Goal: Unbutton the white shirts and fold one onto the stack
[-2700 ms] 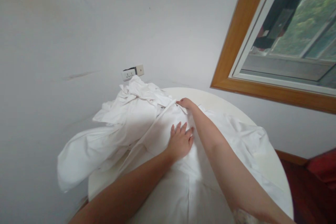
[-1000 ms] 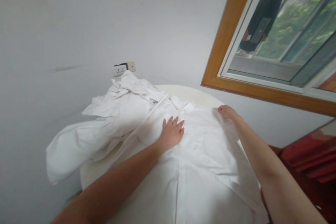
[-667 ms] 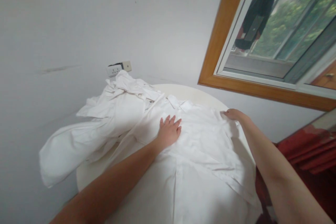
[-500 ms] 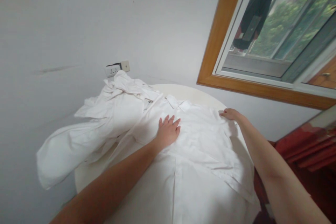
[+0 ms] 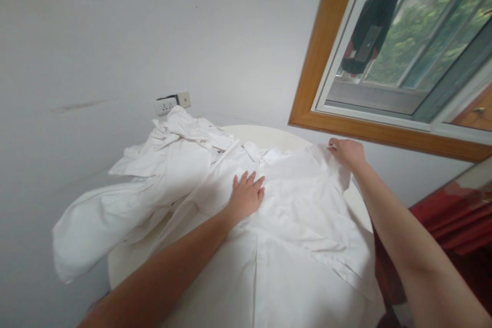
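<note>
Beneath both hands, round, smooth cream table [image 5: 280,137]. Spread over it, thin white shirt [image 5: 300,225], faintly creased. Beside the left hand [image 5: 246,197], on its outer side, rumpled white heap [image 5: 154,174]. That palm open, pressed flat on cloth; right hand [image 5: 348,152] pinching the shirt's far edge.

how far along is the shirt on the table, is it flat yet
Done: the white shirt lies spread on the round table, its middle fairly smooth. In hand: the left hand presses flat below the collar while the right hand pinches the far shoulder edge, lifted off the table. Left: that side is creased, and the heap of white clothes beside it lies crumpled.
</note>
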### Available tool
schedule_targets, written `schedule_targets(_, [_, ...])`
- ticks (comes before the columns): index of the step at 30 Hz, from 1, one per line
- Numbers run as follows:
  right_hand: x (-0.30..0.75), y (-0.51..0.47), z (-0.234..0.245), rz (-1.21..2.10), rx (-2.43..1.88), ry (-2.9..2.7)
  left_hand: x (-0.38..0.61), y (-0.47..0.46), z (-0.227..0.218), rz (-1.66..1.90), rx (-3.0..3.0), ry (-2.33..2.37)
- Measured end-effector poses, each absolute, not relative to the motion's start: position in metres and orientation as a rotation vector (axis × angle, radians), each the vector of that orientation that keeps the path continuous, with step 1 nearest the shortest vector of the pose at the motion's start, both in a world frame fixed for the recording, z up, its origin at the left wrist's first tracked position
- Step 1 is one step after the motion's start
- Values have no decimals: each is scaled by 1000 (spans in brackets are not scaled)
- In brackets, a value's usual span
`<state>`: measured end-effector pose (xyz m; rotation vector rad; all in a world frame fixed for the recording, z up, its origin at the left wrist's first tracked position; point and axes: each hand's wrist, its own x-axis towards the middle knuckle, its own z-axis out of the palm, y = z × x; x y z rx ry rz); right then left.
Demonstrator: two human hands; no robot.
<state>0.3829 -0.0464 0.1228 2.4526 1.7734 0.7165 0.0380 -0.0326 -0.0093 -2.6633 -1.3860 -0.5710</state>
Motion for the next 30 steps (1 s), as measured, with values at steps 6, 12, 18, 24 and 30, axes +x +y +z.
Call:
schedule_targets(6, [316, -35, 118, 723, 2287, 1919, 39, -32, -10, -565, -2659, -1397])
schedule_targets(12, [240, -40, 56, 395, 2166, 2088, 40, -32, -9, -556, -2662, -1398])
schedule_targets(18, [233, -43, 44, 345, 2270, 2086, 39, -32, -10, -570, -2658, -1393])
schedule_targets(24, [293, -54, 77, 50, 2380, 2226, 39, -30, -12, -575, -2666, -1405])
schedule_targets(30, [359, -90, 83, -341, 2391, 2278, 40, -31, -10, -570, -2679, -1410])
